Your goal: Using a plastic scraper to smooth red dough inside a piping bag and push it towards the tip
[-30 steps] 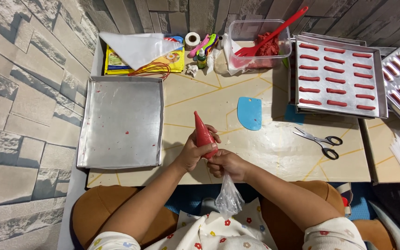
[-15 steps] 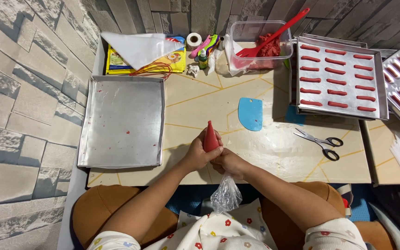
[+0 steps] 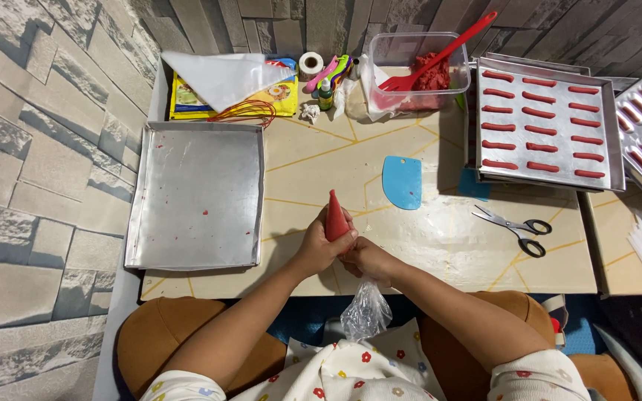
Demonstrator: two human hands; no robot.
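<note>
Both hands meet over the near edge of the low table (image 3: 440, 252), wrapped around a piping bag (image 3: 336, 217) packed with red batter. The left hand (image 3: 319, 249) curls round the lower part of the filled cone, fingers closed on it, while the right hand (image 3: 365, 258) grips just behind it, squeezed shut on the twisted neck of the bag; the two hands touch each other. The bag's pointed tip stands up and away from the person, and its empty clear plastic tail (image 3: 366, 312) hangs crumpled below the right wrist, over the flowered shirt. To the left of the hands lies an empty metal baking tray (image 3: 196, 194) with a few red specks on it. Just beyond the bag's tip sits a blue dough scraper (image 3: 402, 182), flat on the table, and to its right a pair of scissors (image 3: 516, 227) with black handles, lying open. Farther right, a second tray (image 3: 548, 122) holds rows of piped red strips. At the back of the table a clear plastic tub (image 3: 417, 70) holds more red batter with a red spatula (image 3: 440, 53) leaning in it, and a folded white piping bag (image 3: 224, 78) rests on a yellow packet.
</note>
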